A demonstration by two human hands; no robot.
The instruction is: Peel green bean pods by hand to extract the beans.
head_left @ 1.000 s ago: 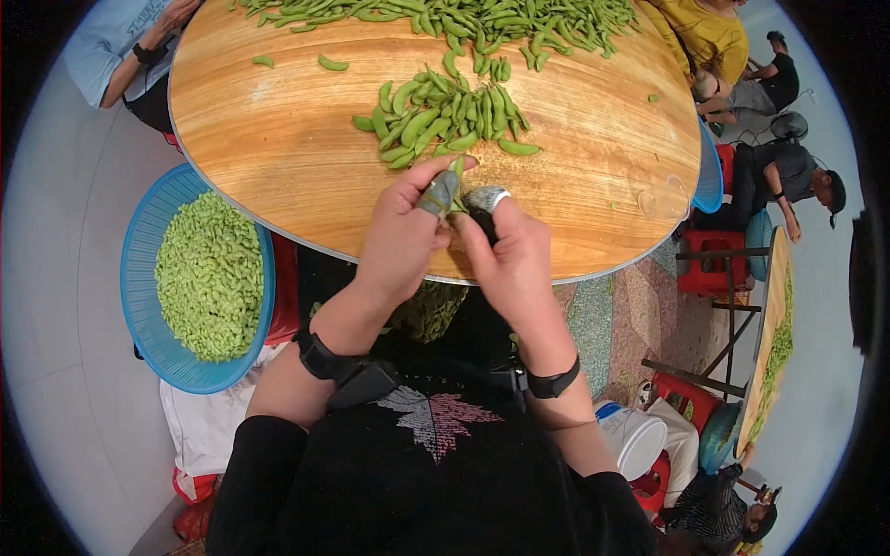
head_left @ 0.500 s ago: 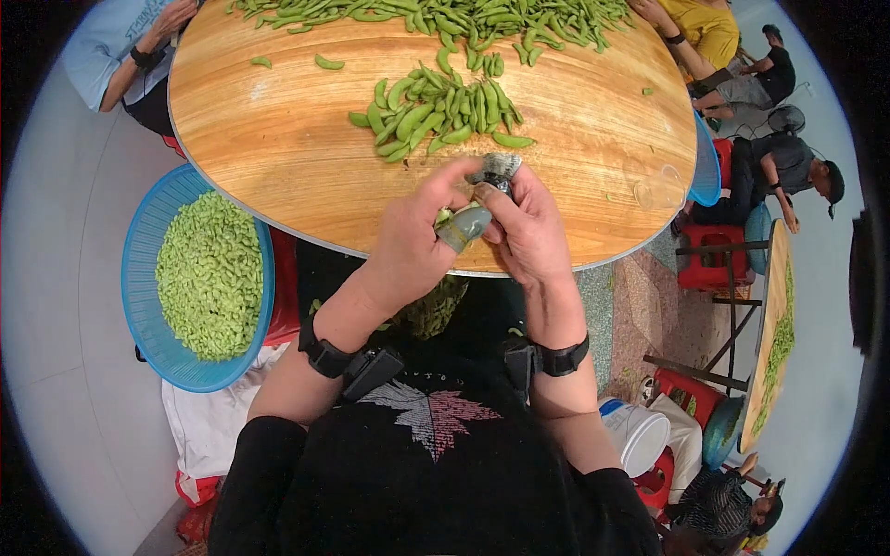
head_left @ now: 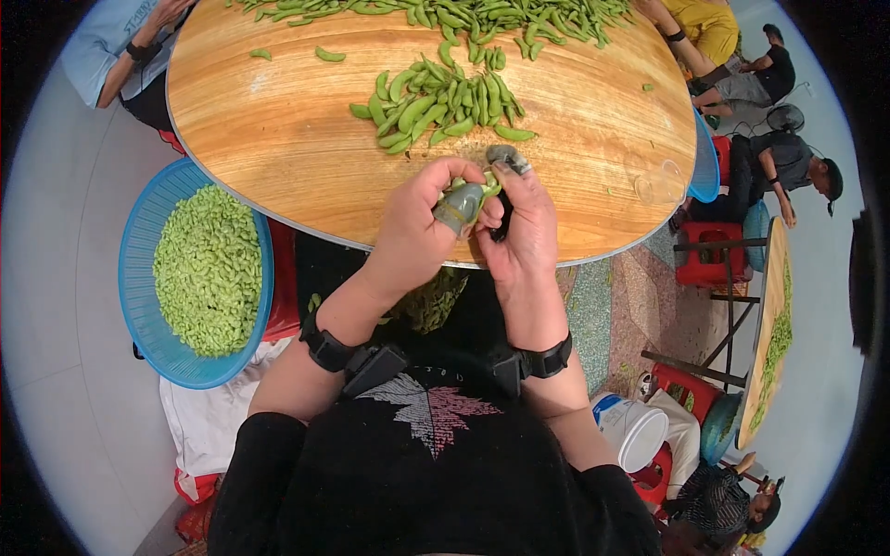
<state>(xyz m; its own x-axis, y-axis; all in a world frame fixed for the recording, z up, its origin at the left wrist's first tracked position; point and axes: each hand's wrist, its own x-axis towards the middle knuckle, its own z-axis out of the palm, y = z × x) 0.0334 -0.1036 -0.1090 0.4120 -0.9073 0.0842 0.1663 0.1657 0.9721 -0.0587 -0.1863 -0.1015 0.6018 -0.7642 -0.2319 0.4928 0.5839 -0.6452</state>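
A green soybean pod [head_left: 490, 183] is pinched between my two hands over the near edge of the round wooden table [head_left: 306, 167]. My left hand [head_left: 417, 218] is closed, with a grey cover on its thumb lying against the pod. My right hand [head_left: 526, 218] is closed on the pod's other side, with grey and black covers on its fingers. The fingers partly hide the pod, and I cannot tell whether beans are inside. Just beyond my fingers lies a small heap of whole pods [head_left: 445, 104].
Left of the table stands a blue basket [head_left: 133, 278] of shelled beans [head_left: 206, 269]. A larger pile of pods [head_left: 501, 17] covers the far side. At right are a white bucket [head_left: 640, 440], red stools [head_left: 709, 255] and another table [head_left: 762, 343]. Other people sit around.
My right hand has turned and shifted slightly left and down. More green of the pod now shows between the fingers. The heap of pods looks unchanged.
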